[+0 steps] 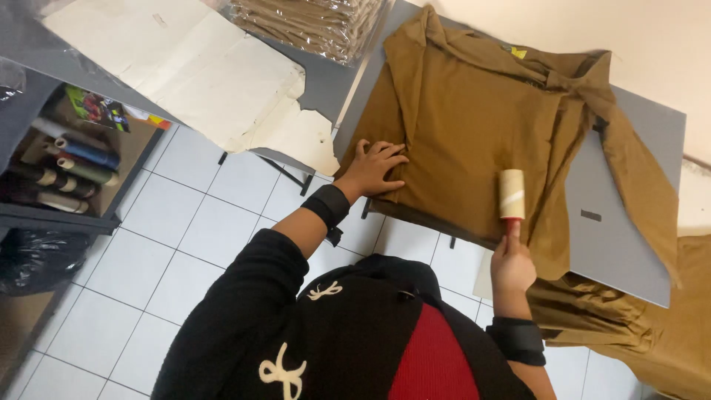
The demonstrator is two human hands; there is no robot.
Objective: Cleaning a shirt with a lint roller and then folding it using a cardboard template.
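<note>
- Head view, centre: a brown shirt (474, 126) lies spread on a grey board (629, 230), its collar toward the far edge and one sleeve trailing off the board's right side.
- Head view, left hand (374, 169): fingers spread flat and pressed on the near-left corner of the shirt — a placement that appears to pin the fabric and keep it taut.
- Head view, right hand (512, 265): closed around the red handle of a lint roller (511, 194); the pale roll stands on the shirt's lower edge, the handle pointing back toward the person, so the sticky roll meets the cloth.
- Head view, wrists: a black wrist band (328, 205) sits on the left forearm, another on the right.
- Head view, right edge: more brown cloth (652, 326) lies heaped below and beside the board, near the working hand.
- Head view, top: a stack of folded brown garments in clear plastic (311, 22) sits beyond the board; a sheet of torn cream paper (200, 74) covers the grey table to the left.
- Head view, far left: rolls of fabric (67, 170) rest on a low shelf — well apart from both hands — above a white tiled floor (185, 237).
</note>
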